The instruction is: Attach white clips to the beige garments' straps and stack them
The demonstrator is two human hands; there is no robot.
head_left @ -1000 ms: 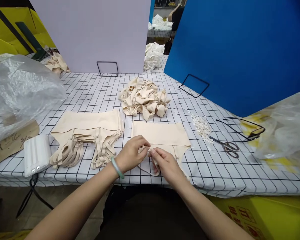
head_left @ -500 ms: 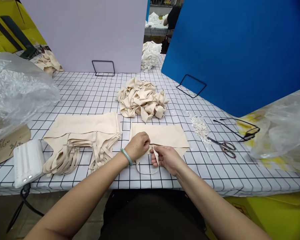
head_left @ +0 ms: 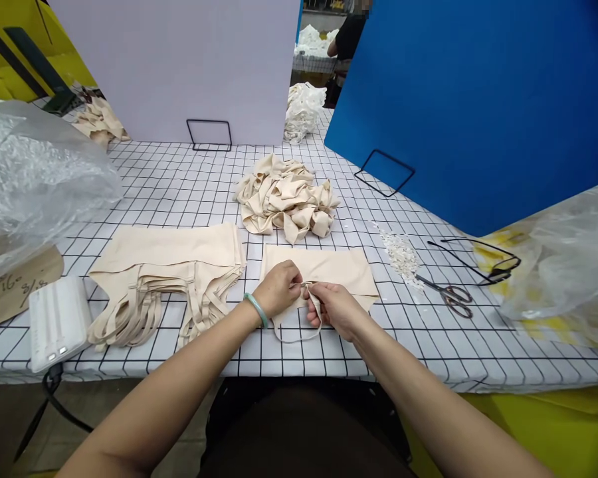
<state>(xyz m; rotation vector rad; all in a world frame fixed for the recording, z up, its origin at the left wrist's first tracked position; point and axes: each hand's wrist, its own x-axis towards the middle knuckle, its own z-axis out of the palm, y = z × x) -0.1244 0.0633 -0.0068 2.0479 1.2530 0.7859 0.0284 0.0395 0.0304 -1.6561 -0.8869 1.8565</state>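
Both hands work close together over a beige garment near the middle of the worktop's near edge. The left hand, with a pale green bracelet at its wrist, has thumb and fingertips drawn tightly together on the upper end of a thin beige strap; exactly which bit it pinches is hidden. The right hand nips the same strap between thumb and forefinger, its other fingers curled loosely beneath. The two sets of fingertips nearly meet.

The garment lies flat on the worktop, its folded band reaching away from the grip toward the far edge and out to the right. The fingertips sit at the band's near side, left of its middle, and the strap loops down from them toward the worktop's near edge. Whether the loop touches the checked cloth is hard to tell.

Left of the garment, just apart from it, is a stack of beige garments, their straps trailing toward the near edge. A crumpled beige heap sits just beyond the garment, on the far-edge side. To the right lie white scraps, with scissors touching them and glasses nearby. A white box stands by the near left corner.
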